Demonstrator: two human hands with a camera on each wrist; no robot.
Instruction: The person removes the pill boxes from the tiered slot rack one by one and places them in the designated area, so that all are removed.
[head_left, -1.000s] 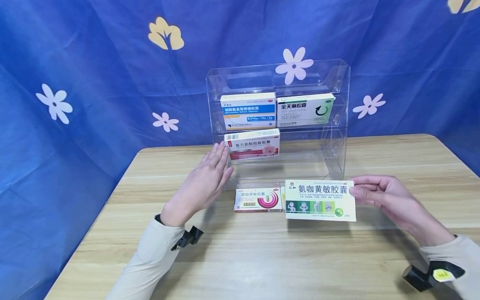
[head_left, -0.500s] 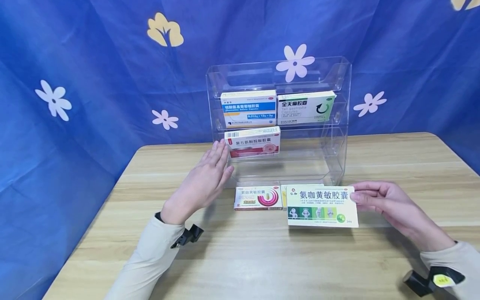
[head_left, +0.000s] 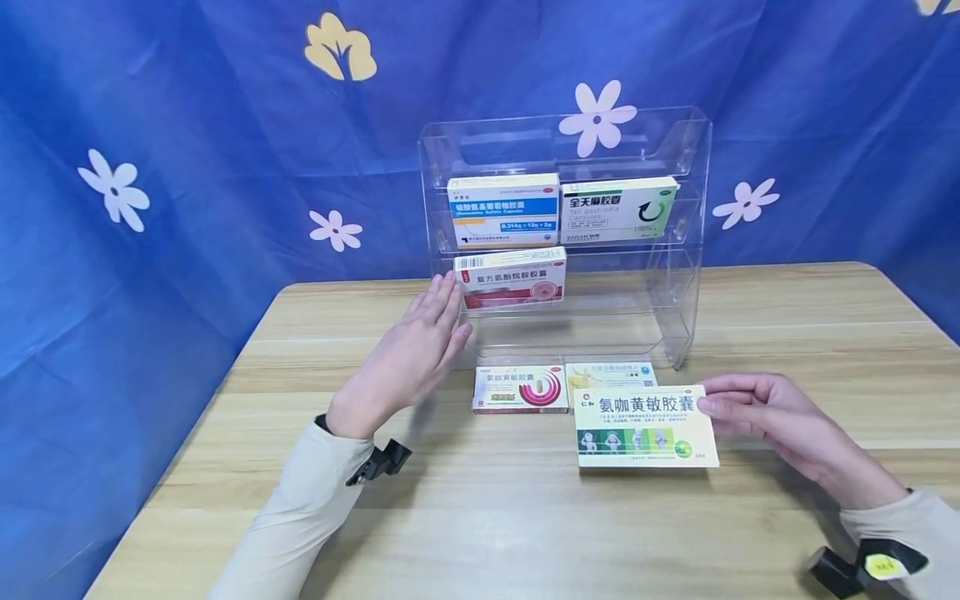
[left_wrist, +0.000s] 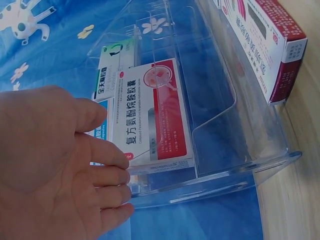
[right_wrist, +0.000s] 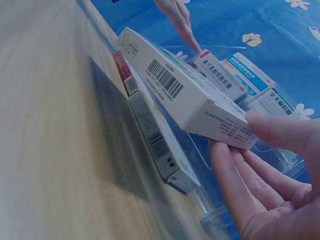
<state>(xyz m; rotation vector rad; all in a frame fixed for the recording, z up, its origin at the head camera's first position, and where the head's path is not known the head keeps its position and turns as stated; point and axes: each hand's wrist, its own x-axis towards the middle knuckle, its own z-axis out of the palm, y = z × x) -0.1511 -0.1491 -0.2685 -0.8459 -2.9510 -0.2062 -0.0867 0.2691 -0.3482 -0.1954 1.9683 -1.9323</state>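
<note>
Leftward from the right hand pinching it juts a green-printed box, the left hand outstretched.

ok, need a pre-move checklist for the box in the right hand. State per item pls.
1. Right hand has a grip: ok, thumb and fingers pinch the right end of the held box.
2. Label orientation: ok, print faces the head camera, right way up.
3. Held box off the table: ok, raised in the right wrist view.
4. Rack standing upright: ok.
5. Yellow-and-white box fully visible from the head: not ok, the held box covers its lower part.
6. Left hand touching the middle-row red-and-white box: cannot tell, fingertips overlap its left end.
</note>
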